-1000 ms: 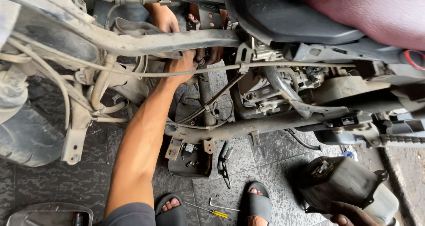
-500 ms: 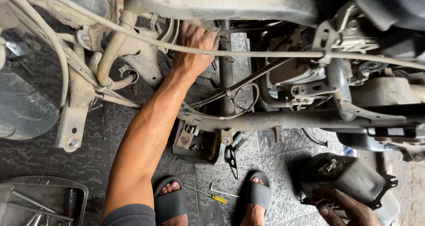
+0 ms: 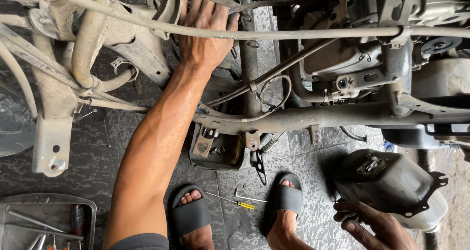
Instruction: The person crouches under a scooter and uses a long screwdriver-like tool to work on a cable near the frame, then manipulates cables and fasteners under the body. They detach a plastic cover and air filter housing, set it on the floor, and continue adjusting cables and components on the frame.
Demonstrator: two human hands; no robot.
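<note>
A stripped motorcycle frame [image 3: 313, 117] of dusty tubes and brackets spans the view. My left hand [image 3: 203, 32] reaches up into it behind a long pale cable [image 3: 303, 34]. Its fingers lie flat against the metal near the upright tube [image 3: 247, 59], closed on nothing. At the bottom right my right hand [image 3: 374, 225] rests with spread fingers at the lower edge of a dark metal tank [image 3: 387, 184] lying on the floor. It is not gripping the tank.
My feet in grey slides [image 3: 191, 215] stand on the dark tiled floor. A small yellow-handled screwdriver [image 3: 237, 203] and a hex key [image 3: 247, 197] lie between them. A metal tray of tools [image 3: 46, 220] sits bottom left. The engine block [image 3: 342, 64] fills the upper right.
The view has closed in on the frame. My left hand stays flat on the metal in the same place. My right hand has come further into view beside the tank.
</note>
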